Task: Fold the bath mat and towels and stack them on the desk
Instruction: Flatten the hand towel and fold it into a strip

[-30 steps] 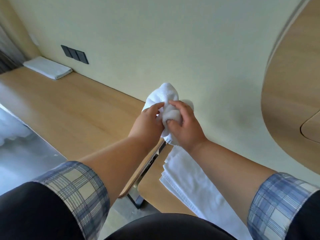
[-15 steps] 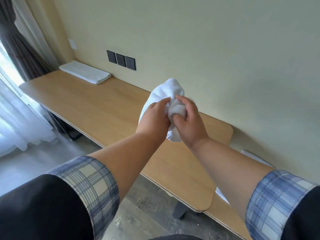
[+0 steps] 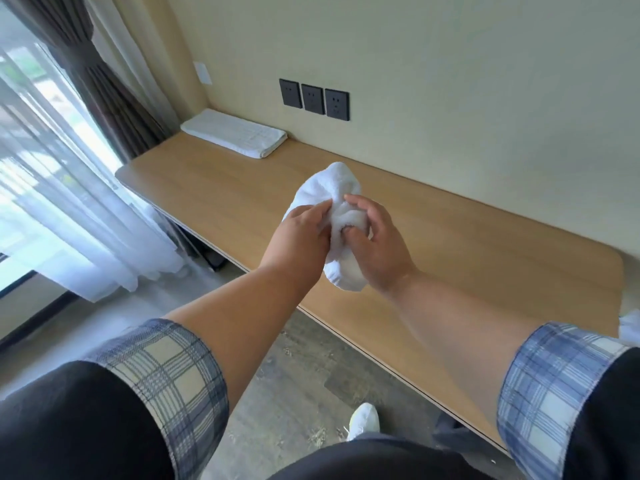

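Small white towel (image 3: 337,192) sits bunched btwn the two grips, held up in front of the person w/ the bench (image 3: 485,244) behind & below it; it looks clear of the wood. Left grip (image 3: 298,237) pinches the bunch from its left side, thumb & fingertips pressed into the cloth. Right grip (image 3: 379,251) curls round it from the right, thumb on top, fingers tucked into the folds. Both grips are thus closed on the towel, w/ only cloth btwn them. Both forearms stretch forward & angle inward to meet, backs of the hands up, plaid sleeves (image 3: 166,382) rolled back. The bunch is longer than wide: its long axis runs roughly away from the person, rounded far end bulging past the fingertips toward the wall, near end hanging just below the grips btwn the wrists. Well beyond the left grip, at the bench's far-left end by the wall, a folded white towel (image 3: 235,133) lies flat, long side approx along the wall. Three dark sockets (image 3: 313,98) are on the wall beyond the grips. Left of the left grip: dark curtain (image 3: 104,81) & sheer curtain (image 3: 52,202). Below the grips, a white shoe (image 3: 363,419) on the floor (image 3: 294,375). Far right of the right grip, a bit of white cloth (image 3: 630,327) at the frame edge; can't tell what.
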Tool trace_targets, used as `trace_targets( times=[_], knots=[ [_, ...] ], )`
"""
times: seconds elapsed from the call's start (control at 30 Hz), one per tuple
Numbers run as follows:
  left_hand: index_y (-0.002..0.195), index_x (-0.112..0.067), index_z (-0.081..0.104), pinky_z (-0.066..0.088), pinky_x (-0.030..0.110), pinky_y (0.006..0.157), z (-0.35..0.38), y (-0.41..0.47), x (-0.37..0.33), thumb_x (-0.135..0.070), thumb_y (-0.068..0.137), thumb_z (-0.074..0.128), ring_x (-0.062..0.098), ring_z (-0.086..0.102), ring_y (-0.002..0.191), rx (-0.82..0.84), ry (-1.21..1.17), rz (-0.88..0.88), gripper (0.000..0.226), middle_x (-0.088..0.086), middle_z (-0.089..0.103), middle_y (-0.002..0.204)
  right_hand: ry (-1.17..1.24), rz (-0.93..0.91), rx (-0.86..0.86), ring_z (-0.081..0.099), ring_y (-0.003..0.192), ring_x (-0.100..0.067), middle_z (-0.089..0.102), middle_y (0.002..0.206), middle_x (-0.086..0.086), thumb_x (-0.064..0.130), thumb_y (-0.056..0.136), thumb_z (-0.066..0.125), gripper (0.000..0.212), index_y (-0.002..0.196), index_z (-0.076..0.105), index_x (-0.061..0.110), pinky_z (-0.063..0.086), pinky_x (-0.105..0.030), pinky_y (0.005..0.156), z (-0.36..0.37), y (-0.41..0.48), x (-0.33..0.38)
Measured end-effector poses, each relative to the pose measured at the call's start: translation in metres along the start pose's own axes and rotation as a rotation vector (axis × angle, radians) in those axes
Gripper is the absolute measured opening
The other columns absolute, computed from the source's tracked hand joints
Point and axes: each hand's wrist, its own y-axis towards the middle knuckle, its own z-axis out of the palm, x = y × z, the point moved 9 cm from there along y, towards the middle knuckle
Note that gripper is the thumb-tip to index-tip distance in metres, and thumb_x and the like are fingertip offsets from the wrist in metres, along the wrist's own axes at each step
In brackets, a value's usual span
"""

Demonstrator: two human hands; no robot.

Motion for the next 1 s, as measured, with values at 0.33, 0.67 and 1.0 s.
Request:
trace_targets(
  times=[0.33,0.67,1.0],
  knots=[
    [0.145,-0.031,0.045,0.036,0.022,0.087,-0.052,0.134,0.09,-0.026,0.097,0.054,0.01,0.05,0.113,0.019,0.008,-0.083,0.049,-0.004,0.047,0.14,-0.063,-0.018,0.062,0.044,0.117,0.013,0.044,0.119,0.039,0.037,0.083,0.051,0.04,0.121,0.056,0.048,0.032,0.0,0.094,0.079,0.145,-0.014],
    [0.143,-0.035,0.045,0.033,0.02,0.085,-0.028,0.234,0.209,-0.033,0.094,0.056,0.005,0.047,0.107,0.198,-0.038,-0.033,0.05,-0.008,0.048,0.139,-0.236,0.06,0.008,0.04,0.13,-0.007,0.045,0.134,0.011,0.026,0.095,0.058,0.04,0.135,0.055,0.027,0.032,-0.032,0.113,0.156,0.227,-0.092],
    [0.148,-0.027,0.037,0.037,0.026,0.09,-0.044,0.329,0.352,-0.033,0.089,0.068,0.02,0.05,0.122,0.419,0.019,-0.005,0.067,0.0,0.045,0.142,-0.629,0.464,0.09,0.024,0.146,-0.013,0.025,0.16,0.0,0.041,0.092,0.064,0.074,0.155,0.026,0.029,0.02,-0.026,0.116,0.26,0.268,-0.178]
  ],
)
